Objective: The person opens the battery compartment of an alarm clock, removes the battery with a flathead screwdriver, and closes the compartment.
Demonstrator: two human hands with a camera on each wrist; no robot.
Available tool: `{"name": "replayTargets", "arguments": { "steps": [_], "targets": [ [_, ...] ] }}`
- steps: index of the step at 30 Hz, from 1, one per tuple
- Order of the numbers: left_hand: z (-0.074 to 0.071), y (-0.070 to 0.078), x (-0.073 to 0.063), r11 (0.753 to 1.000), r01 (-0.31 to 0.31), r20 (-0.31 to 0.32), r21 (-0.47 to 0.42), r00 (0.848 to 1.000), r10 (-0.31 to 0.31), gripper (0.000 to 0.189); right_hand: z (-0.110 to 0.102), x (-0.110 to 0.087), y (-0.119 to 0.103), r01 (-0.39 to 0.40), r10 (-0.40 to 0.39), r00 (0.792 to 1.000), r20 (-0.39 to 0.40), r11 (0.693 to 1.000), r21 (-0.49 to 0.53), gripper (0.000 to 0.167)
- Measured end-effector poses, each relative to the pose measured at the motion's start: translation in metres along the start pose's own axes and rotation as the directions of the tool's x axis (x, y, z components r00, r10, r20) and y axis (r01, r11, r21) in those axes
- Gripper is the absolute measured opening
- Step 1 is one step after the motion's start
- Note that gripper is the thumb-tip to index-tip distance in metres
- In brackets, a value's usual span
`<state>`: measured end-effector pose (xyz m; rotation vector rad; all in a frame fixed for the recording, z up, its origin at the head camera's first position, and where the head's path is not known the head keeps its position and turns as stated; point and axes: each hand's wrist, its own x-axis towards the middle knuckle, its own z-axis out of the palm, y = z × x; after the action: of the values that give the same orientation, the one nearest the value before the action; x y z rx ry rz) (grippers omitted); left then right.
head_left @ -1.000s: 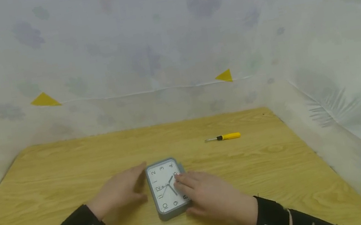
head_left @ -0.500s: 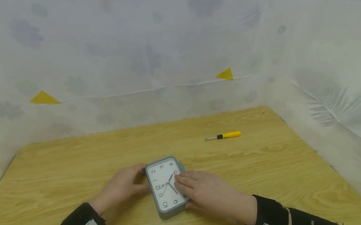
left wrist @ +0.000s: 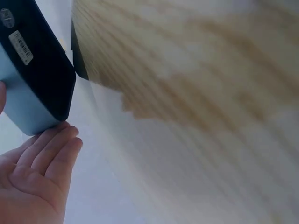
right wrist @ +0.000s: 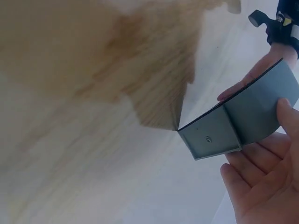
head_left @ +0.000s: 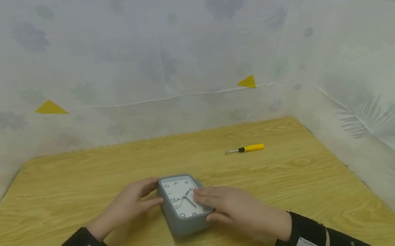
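A grey alarm clock (head_left: pixel 188 224) with a white face stands tilted on the wooden table, turned sideways. Its near side shows in the head view. My right hand (head_left: pixel 233 206) grips its right side, fingers over the dial edge and thumb at the near corner; the right wrist view shows that thumb on the clock's casing (right wrist: pixel 261 112). At the opposite side, my left hand (head_left: pixel 128 204) has its nearly straight fingers at the far corner and its thumb at the left side. The dark back (left wrist: pixel 35 56), bearing a barcode label (left wrist: pixel 21 47), faces the left wrist camera.
A small screwdriver (head_left: pixel 252 148) with a yellow handle lies farther back on the table (head_left: pixel 92 171), right of the middle. Pale floral cloth (head_left: pixel 132 64) hangs behind and along the sides, with yellow triangles (head_left: pixel 246 82) on it.
My left hand has come against the clock's left side, where its thumb stood apart a second ago. The clock has tipped, showing more of its near side. My right hand has shifted slightly rightward.
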<state>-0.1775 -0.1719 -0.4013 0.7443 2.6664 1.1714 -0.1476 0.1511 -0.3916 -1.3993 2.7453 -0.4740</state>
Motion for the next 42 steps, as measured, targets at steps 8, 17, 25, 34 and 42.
{"name": "replayTargets", "arguments": {
  "steps": [8, 17, 25, 34, 42],
  "targets": [
    [0.001, -0.001, -0.003, 0.999, 0.002, -0.040, -0.046, 0.999, -0.004, 0.068, -0.004, -0.002, 0.012, -0.065, 0.066, 0.998, 0.009, 0.936, 0.345, 0.054],
    [0.000, 0.003, 0.001, 1.000, -0.011, -0.054, -0.014, 0.999, 0.010, 0.089, -0.002, -0.004, 0.028, -0.084, 0.090, 0.996, 0.011, 0.872, 0.482, 0.049],
    [0.000, 0.005, 0.012, 0.999, -0.006, -0.150, 0.035, 0.989, 0.011, 0.064, 0.003, -0.007, 0.036, -0.101, 0.110, 0.994, 0.013, 0.856, 0.507, 0.047],
    [0.008, 0.019, 0.012, 0.967, -0.026, -0.267, 0.253, 0.959, 0.096, 0.056, 0.006, -0.011, 0.045, -0.112, 0.125, 0.992, 0.006, 0.866, 0.487, 0.040],
    [0.021, 0.031, 0.008, 0.923, 0.056, -0.358, 0.380, 0.929, 0.091, 0.054, 0.015, -0.014, 0.061, -0.022, 0.062, 0.996, -0.062, 0.864, 0.504, 0.032]
  ]
}}
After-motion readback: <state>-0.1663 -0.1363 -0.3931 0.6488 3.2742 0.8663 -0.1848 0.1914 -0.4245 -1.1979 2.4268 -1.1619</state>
